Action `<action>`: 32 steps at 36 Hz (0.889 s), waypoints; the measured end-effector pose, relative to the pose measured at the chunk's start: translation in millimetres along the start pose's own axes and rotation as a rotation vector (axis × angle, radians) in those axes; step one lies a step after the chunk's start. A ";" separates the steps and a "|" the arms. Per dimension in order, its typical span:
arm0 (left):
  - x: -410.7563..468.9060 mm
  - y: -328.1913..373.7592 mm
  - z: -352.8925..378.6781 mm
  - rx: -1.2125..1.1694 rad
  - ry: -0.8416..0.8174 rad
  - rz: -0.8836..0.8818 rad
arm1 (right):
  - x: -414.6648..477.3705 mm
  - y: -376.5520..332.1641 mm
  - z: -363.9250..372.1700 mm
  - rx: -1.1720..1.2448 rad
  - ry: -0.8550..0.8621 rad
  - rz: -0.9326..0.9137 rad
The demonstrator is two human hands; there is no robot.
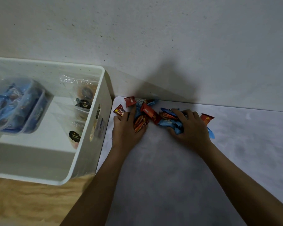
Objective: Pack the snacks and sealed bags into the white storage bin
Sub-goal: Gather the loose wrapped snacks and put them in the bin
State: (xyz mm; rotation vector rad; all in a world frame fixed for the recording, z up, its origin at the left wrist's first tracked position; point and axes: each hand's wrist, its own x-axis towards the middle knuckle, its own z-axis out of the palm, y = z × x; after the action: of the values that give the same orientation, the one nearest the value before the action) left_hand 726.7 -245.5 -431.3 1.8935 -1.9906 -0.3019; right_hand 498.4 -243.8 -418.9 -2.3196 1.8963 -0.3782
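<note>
While white storage bin off desk's left edge already holds sealed bags, step in hand: gathering snack packets at far-left corner. Left hand grip curled on orange packet; right hand clutches blue packets. Next: lift bunch leftward over rim.

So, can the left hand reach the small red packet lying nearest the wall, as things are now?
Probably yes. The small red packet lies uncovered on the grey table, just beyond the left hand, whose fingers already point toward it.
</note>
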 end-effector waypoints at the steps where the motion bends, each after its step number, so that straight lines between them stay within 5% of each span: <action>1: -0.1 0.1 0.5 0.001 -0.013 0.000 | -1.1 0.4 -1.3 0.019 0.000 0.003; 19: -31.6 17.9 -5.9 -0.385 0.025 -0.148 | -34.5 -2.7 -17.4 0.587 0.079 0.200; 32: -29.3 61.7 -73.8 -0.671 0.111 -0.019 | -59.8 -44.0 -89.5 0.689 0.199 0.317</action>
State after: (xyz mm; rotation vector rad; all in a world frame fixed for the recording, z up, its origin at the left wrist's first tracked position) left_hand 701.5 -204.6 -343.0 1.4560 -1.5303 -0.7447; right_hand 505.1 -170.6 -328.7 -1.5594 1.7811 -1.0527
